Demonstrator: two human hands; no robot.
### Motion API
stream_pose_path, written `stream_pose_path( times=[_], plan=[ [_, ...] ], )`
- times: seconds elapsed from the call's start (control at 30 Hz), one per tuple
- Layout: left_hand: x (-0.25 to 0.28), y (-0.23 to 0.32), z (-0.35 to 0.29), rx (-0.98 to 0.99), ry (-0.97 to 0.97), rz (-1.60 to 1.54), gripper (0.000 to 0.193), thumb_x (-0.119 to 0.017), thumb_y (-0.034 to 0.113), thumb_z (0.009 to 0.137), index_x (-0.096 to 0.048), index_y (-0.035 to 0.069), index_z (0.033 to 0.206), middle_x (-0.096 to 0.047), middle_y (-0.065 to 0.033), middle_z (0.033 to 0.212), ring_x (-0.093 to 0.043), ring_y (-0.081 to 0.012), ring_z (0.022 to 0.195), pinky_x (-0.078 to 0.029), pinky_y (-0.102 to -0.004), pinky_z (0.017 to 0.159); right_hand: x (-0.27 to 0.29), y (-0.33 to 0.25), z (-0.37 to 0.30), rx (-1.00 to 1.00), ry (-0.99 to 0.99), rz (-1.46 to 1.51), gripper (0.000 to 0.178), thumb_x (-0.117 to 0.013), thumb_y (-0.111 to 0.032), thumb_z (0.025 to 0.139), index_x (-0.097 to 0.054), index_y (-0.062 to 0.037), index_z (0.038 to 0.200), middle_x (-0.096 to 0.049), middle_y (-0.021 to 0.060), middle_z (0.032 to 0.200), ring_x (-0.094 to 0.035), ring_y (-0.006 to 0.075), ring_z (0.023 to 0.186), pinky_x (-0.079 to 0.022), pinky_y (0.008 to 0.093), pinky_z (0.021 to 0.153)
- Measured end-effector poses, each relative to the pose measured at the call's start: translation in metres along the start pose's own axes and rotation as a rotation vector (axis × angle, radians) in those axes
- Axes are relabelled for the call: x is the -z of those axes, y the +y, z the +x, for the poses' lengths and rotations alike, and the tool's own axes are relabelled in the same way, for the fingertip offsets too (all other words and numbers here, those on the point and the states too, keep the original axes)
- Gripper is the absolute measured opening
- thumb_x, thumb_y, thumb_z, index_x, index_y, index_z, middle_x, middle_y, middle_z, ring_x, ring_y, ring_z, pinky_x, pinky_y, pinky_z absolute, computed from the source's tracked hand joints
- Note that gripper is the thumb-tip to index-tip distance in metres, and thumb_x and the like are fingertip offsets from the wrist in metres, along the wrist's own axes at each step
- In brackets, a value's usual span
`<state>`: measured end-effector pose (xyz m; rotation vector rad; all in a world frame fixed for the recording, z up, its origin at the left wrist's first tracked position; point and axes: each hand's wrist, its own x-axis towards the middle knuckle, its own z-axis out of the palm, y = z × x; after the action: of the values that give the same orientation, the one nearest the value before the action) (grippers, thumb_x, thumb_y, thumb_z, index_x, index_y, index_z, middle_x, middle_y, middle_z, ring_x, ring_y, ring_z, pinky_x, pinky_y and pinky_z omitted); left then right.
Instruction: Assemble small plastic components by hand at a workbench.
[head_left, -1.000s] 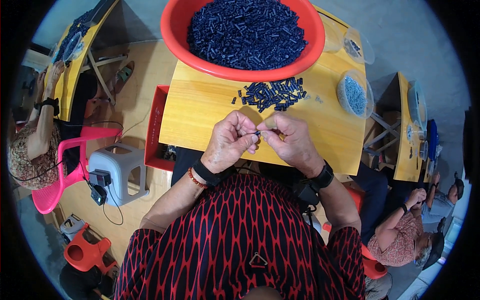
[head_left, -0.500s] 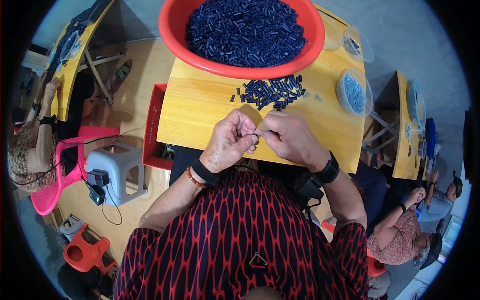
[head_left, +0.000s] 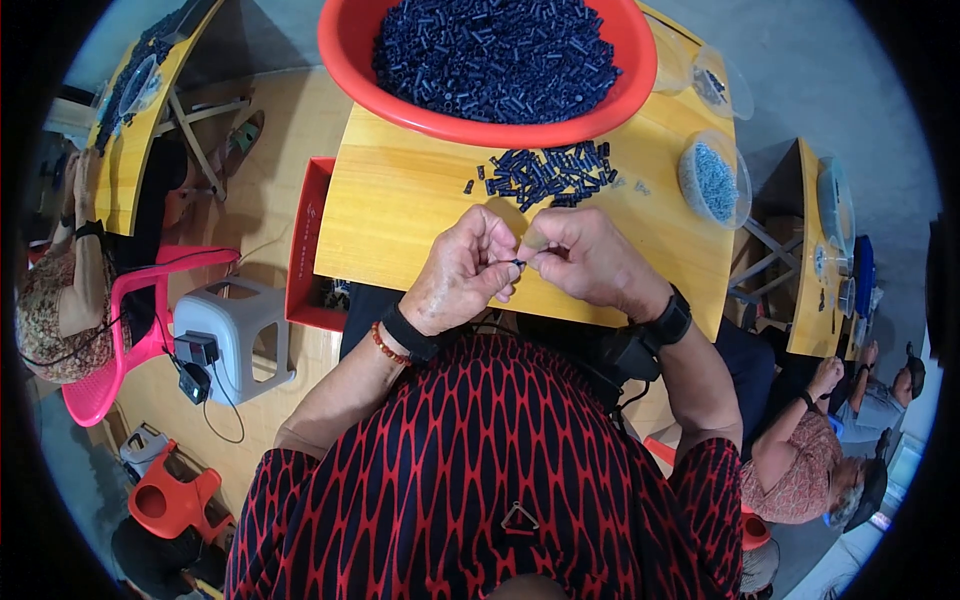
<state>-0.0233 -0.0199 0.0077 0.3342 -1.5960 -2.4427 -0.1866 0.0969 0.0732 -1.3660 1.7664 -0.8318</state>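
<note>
Both hands meet over the near edge of the yellow table [head_left: 400,225]. My left hand [head_left: 462,268] pinches a small dark cylindrical part [head_left: 518,263] between thumb and fingertips. Against the same part, the closed fingertips of my right hand [head_left: 590,262] press from the other side; whatever else they hold is too small to make out. Just beyond the hands lies a loose pile of short dark blue tubular pieces [head_left: 550,175]. A large red basin [head_left: 480,128] behind the pile is heaped with many more of these pieces.
A clear tub of small pale blue parts [head_left: 712,182] stands at the table's right, with another clear tub [head_left: 712,88] farther back. A red crate [head_left: 310,245] stands left of the table, near a grey stool [head_left: 230,335]. Other people sit at tables on both sides.
My right hand's fingers have shifted slightly and come closer around the small part. The view has tilted a little. At the left, a co-worker's hands have moved back from the table edge.
</note>
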Motion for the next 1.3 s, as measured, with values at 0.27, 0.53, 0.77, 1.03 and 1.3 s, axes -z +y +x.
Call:
stream_pose_path(
  times=[0.27,0.53,0.77,1.03,1.3],
  plan=[
    [0.001,0.000,0.000,0.004,-0.005,0.008,0.024,-0.059,-0.009,0.089,-0.044,0.004,0.104,-0.059,-0.0056,0.089,-0.060,-0.0104,0.072,-0.054,-0.0232,0.064,0.000,0.001,0.002,-0.027,-0.014,0.130,0.007,-0.066,0.000,0.082,-0.060,0.0021,0.079,-0.057,0.0034,0.071,-0.053,0.0097,0.064,-0.044,0.0274,0.059],
    [0.001,-0.004,0.001,-0.009,0.008,0.006,0.026,-0.059,-0.010,0.089,-0.044,0.004,0.104,-0.059,-0.0054,0.088,-0.061,-0.0102,0.071,-0.054,-0.0230,0.063,-0.011,0.010,-0.005,0.001,0.098,0.210,0.007,-0.060,0.002,0.080,-0.064,0.0025,0.085,-0.062,0.0109,0.079,-0.061,0.0170,0.070,-0.048,0.0295,0.064],
    [0.001,-0.003,0.002,-0.003,0.010,0.011,0.025,-0.058,-0.010,0.089,-0.044,0.004,0.104,-0.059,-0.0057,0.087,-0.061,-0.0105,0.070,-0.054,-0.0232,0.063,-0.012,-0.001,-0.006,-0.028,0.149,0.161,0.009,-0.059,0.004,0.079,-0.064,0.0017,0.087,-0.061,0.0108,0.079,-0.062,0.0214,0.069,-0.048,0.0319,0.062],
    [-0.001,-0.002,0.000,0.006,0.054,-0.020,0.025,-0.058,-0.009,0.089,-0.042,0.004,0.104,-0.059,-0.0061,0.087,-0.061,-0.0104,0.071,-0.055,-0.0233,0.063,-0.009,-0.005,-0.003,0.118,0.132,-0.148,0.011,-0.066,0.002,0.083,-0.066,-0.0004,0.094,-0.064,0.0083,0.079,-0.063,0.0153,0.070,-0.048,0.0281,0.061],
    [-0.004,-0.002,0.000,-0.036,0.115,-0.069,0.025,-0.058,-0.009,0.089,-0.042,0.004,0.103,-0.057,-0.0046,0.087,-0.061,-0.0101,0.073,-0.057,-0.0243,0.063,-0.031,0.017,-0.015,-0.110,0.270,0.571,0.016,-0.065,-0.002,0.086,-0.067,0.0011,0.101,-0.066,0.0070,0.081,-0.064,0.0104,0.070,-0.051,0.0254,0.062]
  ],
)
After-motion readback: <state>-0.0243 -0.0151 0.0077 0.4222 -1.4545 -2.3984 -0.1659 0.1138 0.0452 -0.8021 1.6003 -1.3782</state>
